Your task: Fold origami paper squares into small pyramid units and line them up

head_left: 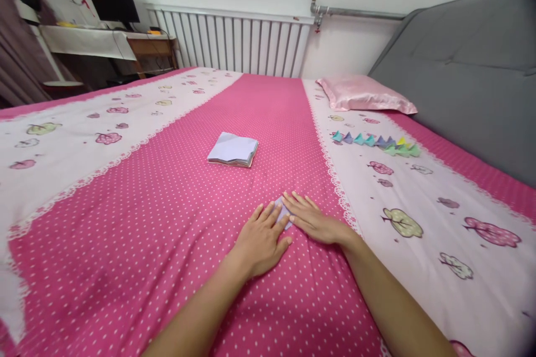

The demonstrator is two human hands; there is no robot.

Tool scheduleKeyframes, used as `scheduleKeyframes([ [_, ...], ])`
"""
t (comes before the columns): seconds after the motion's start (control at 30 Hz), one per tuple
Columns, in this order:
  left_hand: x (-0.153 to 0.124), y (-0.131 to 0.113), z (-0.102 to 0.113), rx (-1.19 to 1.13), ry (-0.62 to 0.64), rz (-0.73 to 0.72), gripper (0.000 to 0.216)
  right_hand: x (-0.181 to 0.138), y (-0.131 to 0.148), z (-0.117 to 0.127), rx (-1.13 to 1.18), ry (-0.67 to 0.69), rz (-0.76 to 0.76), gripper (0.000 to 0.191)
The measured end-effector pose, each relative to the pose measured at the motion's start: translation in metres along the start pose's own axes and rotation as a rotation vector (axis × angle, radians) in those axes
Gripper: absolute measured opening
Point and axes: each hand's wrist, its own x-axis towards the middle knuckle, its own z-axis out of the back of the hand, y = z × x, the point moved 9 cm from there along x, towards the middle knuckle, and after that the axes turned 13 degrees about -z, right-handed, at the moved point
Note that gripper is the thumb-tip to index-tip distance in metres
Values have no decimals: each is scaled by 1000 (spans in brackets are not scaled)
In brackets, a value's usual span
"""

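A small piece of lavender paper (281,207) lies on the pink dotted bedspread, mostly covered by my hands. My left hand (260,239) rests flat over its left side, fingers stretched out and a little apart. From the right, my right hand (313,218) lies flat on the paper's other side, its fingers extended. The fingertips of both hands come close together over the sheet. How the paper is folded beneath them is hidden. Beyond my left hand sits a stack of square paper (233,148) with a pale lavender sheet on top.
Several small folded paper pieces (377,143) in teal, purple, yellow and green stand in a row at the right. Behind them are a pink pillow (364,93) and a grey headboard (464,67). A white radiator (234,39) and a desk (96,44) with a monitor (111,0) stand at the back.
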Motion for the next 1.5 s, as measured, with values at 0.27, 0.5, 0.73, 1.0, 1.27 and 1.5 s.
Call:
scheduleKeyframes([
  [0.27, -2, -4, 1, -88, 60, 30, 50, 3, -6, 5, 13, -35, 29, 53],
  [0.5, -4, -7, 7, -123, 101, 8, 42, 3, -7, 7, -9, -48, 8, 54],
  [0.73, -2, -9, 13, -174, 68, -91, 37, -2, 1, 16, 73, -29, 85, 41],
  [1.0, -1, 9, 23, -385, -71, -19, 26, -9, 1, 27, 311, 40, 67, 22],
  [1.27, -2, 37, 41, -172, -341, 118, 31, -3, -1, 41, 325, -105, 38, 40],
  [1.5, 2, 38, 37, -179, -314, 64, 26, -3, -2, 40, 342, -91, 40, 41],
])
